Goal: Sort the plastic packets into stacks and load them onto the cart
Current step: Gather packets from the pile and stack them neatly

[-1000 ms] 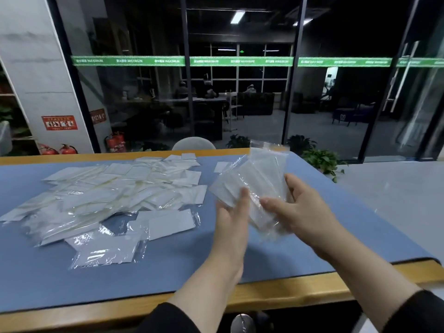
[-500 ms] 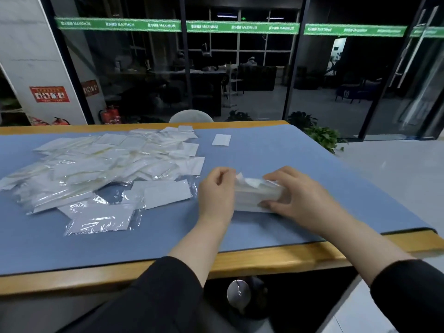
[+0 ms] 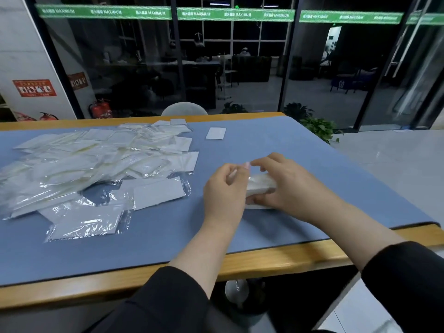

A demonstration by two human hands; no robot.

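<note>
Across the wooden table (image 3: 276,263) lies a blue mat (image 3: 288,150), and on its left half a loose heap of plastic packets (image 3: 79,164) spreads wide. Beyond the table stands a dark glass wall (image 3: 240,68), with potted plants (image 3: 317,126) at its foot. Near the mat's right side both hands meet on a small stack of packets (image 3: 260,186): the right hand (image 3: 286,186) curls over it, the left hand (image 3: 225,188) grips its left end. One single packet (image 3: 215,133) lies apart, farther back.

2 black long sleeves (image 3: 173,292), pushed up; forearms bare.
</note>
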